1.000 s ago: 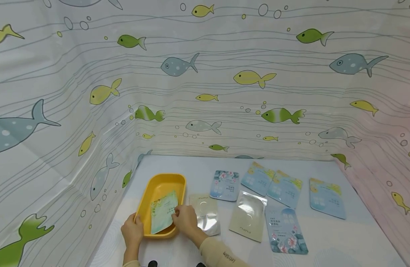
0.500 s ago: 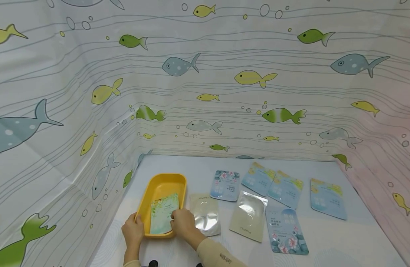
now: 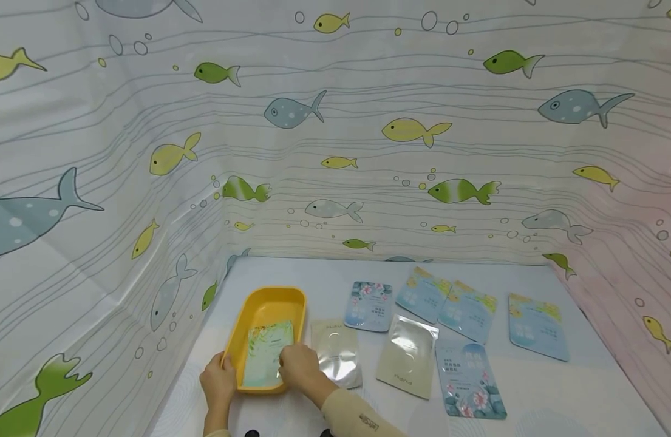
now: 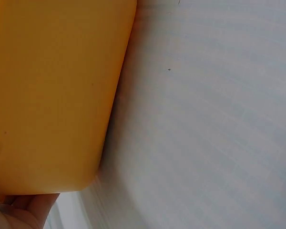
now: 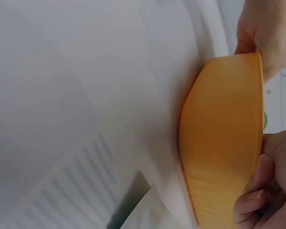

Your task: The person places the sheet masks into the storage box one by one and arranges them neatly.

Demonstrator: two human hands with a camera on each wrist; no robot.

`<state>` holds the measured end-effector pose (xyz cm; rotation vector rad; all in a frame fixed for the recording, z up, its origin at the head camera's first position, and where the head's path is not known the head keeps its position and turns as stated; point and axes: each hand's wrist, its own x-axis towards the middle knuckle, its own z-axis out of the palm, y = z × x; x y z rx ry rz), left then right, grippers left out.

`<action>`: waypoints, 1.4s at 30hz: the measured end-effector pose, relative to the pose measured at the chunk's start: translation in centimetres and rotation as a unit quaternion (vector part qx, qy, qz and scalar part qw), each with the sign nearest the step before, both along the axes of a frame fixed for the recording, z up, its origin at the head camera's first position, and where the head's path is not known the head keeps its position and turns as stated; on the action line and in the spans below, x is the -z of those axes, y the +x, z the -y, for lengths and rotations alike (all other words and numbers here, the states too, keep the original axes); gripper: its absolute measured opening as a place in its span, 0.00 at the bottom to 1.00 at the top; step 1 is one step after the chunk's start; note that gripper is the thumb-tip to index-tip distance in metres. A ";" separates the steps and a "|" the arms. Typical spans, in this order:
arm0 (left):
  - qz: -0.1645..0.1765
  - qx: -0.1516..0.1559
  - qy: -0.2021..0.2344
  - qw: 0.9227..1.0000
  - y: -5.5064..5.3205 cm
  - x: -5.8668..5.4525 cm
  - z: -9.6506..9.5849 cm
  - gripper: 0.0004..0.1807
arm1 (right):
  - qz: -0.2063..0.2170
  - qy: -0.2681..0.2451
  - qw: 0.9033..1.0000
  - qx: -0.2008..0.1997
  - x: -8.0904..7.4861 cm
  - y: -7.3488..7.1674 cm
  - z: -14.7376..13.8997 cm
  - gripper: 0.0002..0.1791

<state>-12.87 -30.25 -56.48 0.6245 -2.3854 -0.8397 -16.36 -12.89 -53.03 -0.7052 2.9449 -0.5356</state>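
Note:
A yellow plastic bin (image 3: 268,297) stands at the left of the table. Inside its near half lies a green face mask packet (image 3: 263,355) with leaves printed along its top. My left hand (image 3: 219,376) grips the bin's left rim near the front corner. Over the right rim reaches my right hand (image 3: 301,366), its fingers curled and the fingertips at the packet's right edge. From the right wrist, those curled fingers (image 5: 257,200) appear close against the bin's outer wall; the thumb is hidden. The left wrist view shows mostly the bin's side (image 4: 52,95).
Right of the bin lie two beige foil packets, one near (image 3: 335,358) and one farther right (image 3: 406,358). Blue flowered packets (image 3: 369,306) (image 3: 470,379) lie around them. Blue packets with yellow print (image 3: 466,311) (image 3: 538,326) are at the back right. A fish-patterned curtain (image 3: 368,152) encloses the table.
The green packet has gone from tilted and bent to lying flatter and lower in the bin. My right hand has shifted slightly left with it; the left hand keeps its place on the rim.

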 end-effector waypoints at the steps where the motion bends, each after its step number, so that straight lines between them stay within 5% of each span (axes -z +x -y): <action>1: 0.001 0.001 0.000 1.000 0.0 0.0 0.0 0.12 | 0.002 -0.011 1.000 -0.003 0.1 0.0 -0.2 0.05; 4: 0.005 0.001 0.003 1.000 0.1 0.0 -0.1 0.12 | 0.022 -0.083 0.996 -0.015 0.3 0.0 -0.8 0.04; 6: 0.008 0.000 0.005 1.000 0.1 0.0 -0.2 0.12 | 0.053 -0.164 0.985 -0.024 0.4 -0.1 -1.3 0.04; 12: -0.001 0.004 0.002 1.000 0.0 0.1 -0.1 0.13 | 0.147 -0.378 0.913 -0.045 0.7 -0.7 -3.1 0.05; 16: 0.005 0.005 0.007 1.000 0.0 0.1 -0.1 0.14 | 0.177 -0.426 0.886 -0.044 0.7 -1.0 -4.5 0.08; 20: 0.006 0.003 0.009 1.000 0.1 -0.1 -0.1 0.14 | 0.194 -0.438 0.877 -0.040 0.5 -1.2 -5.7 0.07; 29: 0.003 0.000 0.008 1.000 0.3 -0.3 -0.2 0.13 | 0.205 -0.440 0.874 -0.031 0.0 -1.1 -8.1 0.06; 36: -0.001 0.000 0.011 1.000 0.3 -0.2 -0.2 0.13 | 0.172 -0.453 0.874 -0.029 -2.8 0.4 -10.6 0.06; 42: -0.007 -0.002 0.004 1.000 0.1 -0.2 -0.3 0.12 | 0.178 -0.465 0.867 -0.019 -2.1 0.2 -12.6 0.09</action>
